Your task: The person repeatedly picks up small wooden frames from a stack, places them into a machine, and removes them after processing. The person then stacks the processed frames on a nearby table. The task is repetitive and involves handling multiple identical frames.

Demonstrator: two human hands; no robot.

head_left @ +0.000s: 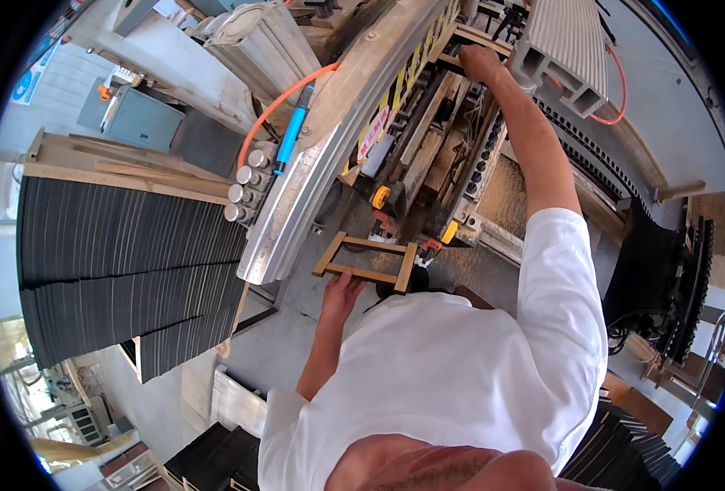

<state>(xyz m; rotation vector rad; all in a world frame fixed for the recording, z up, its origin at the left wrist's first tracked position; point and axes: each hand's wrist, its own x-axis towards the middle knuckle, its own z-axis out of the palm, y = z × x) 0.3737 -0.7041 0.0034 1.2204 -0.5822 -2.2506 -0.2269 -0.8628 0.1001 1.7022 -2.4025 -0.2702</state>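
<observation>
- Fingers (347, 279) of the left hand (339, 299): bent in against the near bar of one small rectangular open frame of brown wood (379, 276), closed on its edge; the thumb cannot be made out clearly.
- Small frame, location: just beyond the person's body, left of centre, over the floor and on the near side of the machine; four bars around an open middle, the end bars running past the long ones.
- Right hand (482, 65): arm stretched to the far part of the machine, fingers bent downward beside a pale wooden bar (483, 39); whether they grip it, and how far they are open, cannot be told.
- Long machine bed of dark metal rails and worn wood (440, 143): between the two hands, running from near to far.
- Two yellow knobs (381, 197) (449, 233): at the near end of the rails, one left, one right.
- Long silver metal beam (284, 221): left of the bed.
- Bright blue slim cylinder (294, 131): lying along the beam, near an orange hose (274, 105).
- Tall stack of thin black panels (125, 237): at far left.
- Ribbed pale-grey metal profile (567, 45): far side, right of the right hand.
- Tan wood dust (505, 200): right of the bed.
- Plain white short-sleeved shirt (452, 360): on the person, nearest.
</observation>
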